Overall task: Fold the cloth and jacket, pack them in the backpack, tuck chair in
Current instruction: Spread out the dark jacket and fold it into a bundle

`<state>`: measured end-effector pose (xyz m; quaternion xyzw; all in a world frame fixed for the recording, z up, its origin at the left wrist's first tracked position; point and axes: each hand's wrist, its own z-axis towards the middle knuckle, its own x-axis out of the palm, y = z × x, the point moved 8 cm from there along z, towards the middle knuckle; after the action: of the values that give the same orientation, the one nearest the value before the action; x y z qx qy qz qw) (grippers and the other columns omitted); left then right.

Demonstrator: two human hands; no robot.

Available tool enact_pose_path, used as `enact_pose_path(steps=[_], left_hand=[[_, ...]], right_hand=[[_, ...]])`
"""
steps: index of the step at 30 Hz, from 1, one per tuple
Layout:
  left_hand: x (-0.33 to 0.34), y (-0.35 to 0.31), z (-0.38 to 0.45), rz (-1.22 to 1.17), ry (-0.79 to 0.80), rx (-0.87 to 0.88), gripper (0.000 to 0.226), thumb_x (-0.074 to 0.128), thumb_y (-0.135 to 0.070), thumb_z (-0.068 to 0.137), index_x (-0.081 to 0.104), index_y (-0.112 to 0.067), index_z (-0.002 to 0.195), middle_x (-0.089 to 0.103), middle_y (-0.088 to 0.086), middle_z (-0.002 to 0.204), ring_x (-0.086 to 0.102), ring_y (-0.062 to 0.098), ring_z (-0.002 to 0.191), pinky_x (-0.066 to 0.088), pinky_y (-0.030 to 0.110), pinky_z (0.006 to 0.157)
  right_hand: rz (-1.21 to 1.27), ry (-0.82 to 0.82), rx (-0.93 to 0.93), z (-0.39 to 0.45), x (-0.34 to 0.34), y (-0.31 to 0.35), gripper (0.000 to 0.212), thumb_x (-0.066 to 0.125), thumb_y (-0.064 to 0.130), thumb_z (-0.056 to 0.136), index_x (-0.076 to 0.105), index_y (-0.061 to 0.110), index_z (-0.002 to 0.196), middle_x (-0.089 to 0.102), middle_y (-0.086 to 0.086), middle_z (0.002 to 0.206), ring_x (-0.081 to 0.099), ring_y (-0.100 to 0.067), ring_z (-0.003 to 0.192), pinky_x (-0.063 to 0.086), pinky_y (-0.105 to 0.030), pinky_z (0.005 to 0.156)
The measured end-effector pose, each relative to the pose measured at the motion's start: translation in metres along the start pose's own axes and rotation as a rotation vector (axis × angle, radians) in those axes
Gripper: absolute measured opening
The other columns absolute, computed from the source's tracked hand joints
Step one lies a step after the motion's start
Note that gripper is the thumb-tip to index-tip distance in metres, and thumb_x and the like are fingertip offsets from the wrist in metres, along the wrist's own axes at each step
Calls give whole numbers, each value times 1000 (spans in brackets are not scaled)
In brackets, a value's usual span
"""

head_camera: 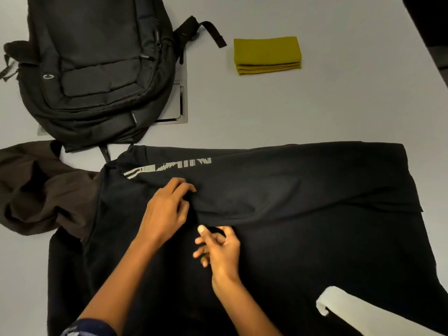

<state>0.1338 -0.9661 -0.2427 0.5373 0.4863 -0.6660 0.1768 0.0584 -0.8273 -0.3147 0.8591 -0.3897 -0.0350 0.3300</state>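
- Head view: my left hand [167,209] pinches the edge of the jacket's [303,238] folded-over sleeve near mid-chest, I think to pull that layer flat before the next fold.
- My right hand [218,248] hovers just below the same edge, fingers loosely spread and gripping nothing, ready to smooth or take the fabric.
- The jacket lies spread across the near part of the bench [339,105], its brown hood [41,190] bunched off to the left and its hem hanging over the near edge; the fabric is so dark that I can't be sure how many layers are stacked.
- The cloth [266,55] sits already folded, a neat yellow stack well apart on the far side, out of the way until packing.
- The backpack [97,69] lies flat at the far left, its lower edge almost touching the jacket collar; its zips look closed.
- Bare bench between cloth and jacket gives room to fold rightward.
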Motion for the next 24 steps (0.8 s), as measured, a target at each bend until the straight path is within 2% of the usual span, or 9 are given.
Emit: enact_pose_path(steps=[3,5,9,12,15,18,19,21,24], left_hand=[[8,-5,-10,159,53,79,42,49,-22,76,63,-20,116,59,-1,122,52,25,105,42,41,84],[8,-2,-16,314,36,72,44,45,-32,80,63,-25,120,61,-3,125,45,26,115,34,44,85],[-8,11,-17,364,-99,4,35,49,-28,88,64,-29,120,65,-8,121,44,25,123,26,41,85],[-7,9,-18,360,-95,56,34,69,-18,83,67,-26,116,66,-6,120,46,27,126,24,40,86],[-4,10,-24,351,-38,35,48,78,-6,71,68,-23,115,64,-3,123,47,30,126,26,42,87],[-7,9,-33,360,-67,12,35,60,-20,77,70,-20,111,63,1,125,45,27,127,28,46,90],[-10,7,-35,340,-96,-1,35,52,-27,79,72,-19,106,63,2,125,45,27,125,27,46,90],[-18,0,-30,288,-172,-22,38,45,-36,84,72,-18,103,59,7,125,45,26,122,26,44,90],[-20,-19,-7,191,-228,-4,52,42,-53,89,58,-18,124,48,9,133,43,24,123,25,40,98]], right_hand=[[-80,-8,-70,5,-4,10,15,65,7,87,51,4,82,63,-4,55,51,-12,34,27,-18,32],[-194,23,-151,5,-9,20,19,65,9,87,49,5,77,61,-1,54,50,-12,34,28,-19,32],[-465,7,-346,0,-29,33,27,65,11,87,47,11,67,57,0,51,49,-13,32,37,-22,37],[-653,-59,-388,-2,-40,35,34,66,14,86,52,5,56,53,4,41,48,-11,30,41,-20,42],[-733,-19,-206,-1,-35,30,35,64,16,89,60,-8,64,51,5,38,47,-6,27,36,-16,37],[-668,270,160,-17,-25,17,21,61,13,90,60,2,72,57,-1,49,53,-5,31,36,-17,29],[-704,351,191,-24,-23,21,23,63,17,89,60,7,69,58,-1,49,54,-6,33,37,-18,30],[-769,330,-15,-25,-25,52,29,65,27,87,62,16,61,60,2,47,56,-7,37,44,-22,37],[-952,-72,-717,-22,-28,131,24,58,38,89,67,22,74,68,4,71,63,-12,69,52,-33,67]])
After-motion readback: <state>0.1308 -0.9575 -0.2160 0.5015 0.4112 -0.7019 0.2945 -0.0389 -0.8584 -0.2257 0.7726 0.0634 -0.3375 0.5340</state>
